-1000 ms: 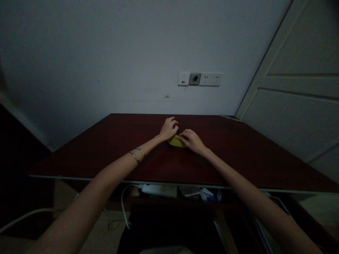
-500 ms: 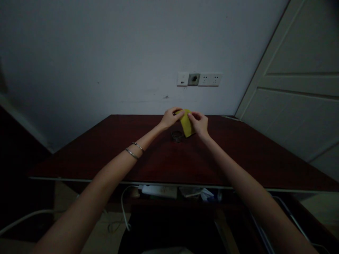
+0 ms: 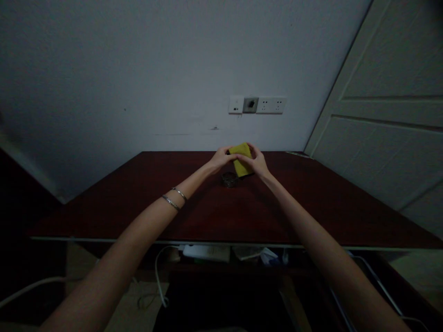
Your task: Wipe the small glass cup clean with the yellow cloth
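Above the far middle of the dark red table, both hands hold a small yellow cloth (image 3: 242, 169); whether it is a flat piece or a pouch I cannot tell. My left hand (image 3: 220, 159) has its fingers closed on the cloth's left upper edge, with a small dark spot beside the fingertips. My right hand (image 3: 258, 162) grips the right side, its thumb lying across the front and its other fingers behind. Just below the cloth, a thin dark metal loop, like a bracelet (image 3: 229, 179), lies on the table.
The dark red table (image 3: 214, 216) reaches to the wall, where sockets and switches (image 3: 258, 105) are mounted. A white door (image 3: 387, 115) stands at the right. Under the tabletop, a shelf holds a white box (image 3: 206, 252) and crumpled plastic (image 3: 270, 256). A white cable (image 3: 157, 272) hangs down.
My right thumb has moved left across the front of the yellow cloth, and the cloth has turned slightly and looks more folded. The view has shifted a little.
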{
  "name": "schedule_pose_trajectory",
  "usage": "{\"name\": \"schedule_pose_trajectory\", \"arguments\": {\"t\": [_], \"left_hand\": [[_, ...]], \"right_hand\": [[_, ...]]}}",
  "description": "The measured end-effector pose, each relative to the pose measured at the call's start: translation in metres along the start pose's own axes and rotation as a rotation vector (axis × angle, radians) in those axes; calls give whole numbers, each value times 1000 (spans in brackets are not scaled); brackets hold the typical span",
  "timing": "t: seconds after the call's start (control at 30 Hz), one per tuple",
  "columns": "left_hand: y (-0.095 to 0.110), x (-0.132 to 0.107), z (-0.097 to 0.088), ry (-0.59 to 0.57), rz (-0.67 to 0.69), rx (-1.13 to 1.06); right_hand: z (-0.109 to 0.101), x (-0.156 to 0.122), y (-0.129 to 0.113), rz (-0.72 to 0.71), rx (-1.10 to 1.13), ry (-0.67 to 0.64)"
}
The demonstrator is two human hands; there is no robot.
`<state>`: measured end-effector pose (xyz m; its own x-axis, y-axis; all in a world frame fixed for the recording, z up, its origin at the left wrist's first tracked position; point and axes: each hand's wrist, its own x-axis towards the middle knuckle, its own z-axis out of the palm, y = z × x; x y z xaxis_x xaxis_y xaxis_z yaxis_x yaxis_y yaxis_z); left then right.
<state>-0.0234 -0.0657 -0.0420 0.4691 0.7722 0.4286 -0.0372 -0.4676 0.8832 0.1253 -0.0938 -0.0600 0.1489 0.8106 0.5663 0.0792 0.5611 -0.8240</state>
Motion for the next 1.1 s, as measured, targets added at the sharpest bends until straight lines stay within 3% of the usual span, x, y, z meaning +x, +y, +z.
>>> {"name": "schedule_pose_trajectory", "arguments": {"t": [0.1,0.17,0.23,0.33,0.43,0.6,0.87,1.1], "left_hand": [[-1,5,-4,63,34,76],[-4,9,-9,91,54,177],[-9,11,-15,44,46,230],[-23,8,-25,-43,-47,238],[-44,-4,-33,-43,-236,366],[-80,-28,-32,-98,-332,389],[-103,-33,-21,-41,-326,393],[-104,-35,-19,5,-317,429]], "right_hand": [[-2,-1,1,158,108,-93],[-3,-1,4,216,124,-81],[-5,2,9,233,121,-50],[-14,7,17,259,121,27],[-26,11,26,293,136,113],[-39,10,43,341,144,202],[-41,15,57,295,-52,156],[-34,19,52,92,-351,-54]]}}
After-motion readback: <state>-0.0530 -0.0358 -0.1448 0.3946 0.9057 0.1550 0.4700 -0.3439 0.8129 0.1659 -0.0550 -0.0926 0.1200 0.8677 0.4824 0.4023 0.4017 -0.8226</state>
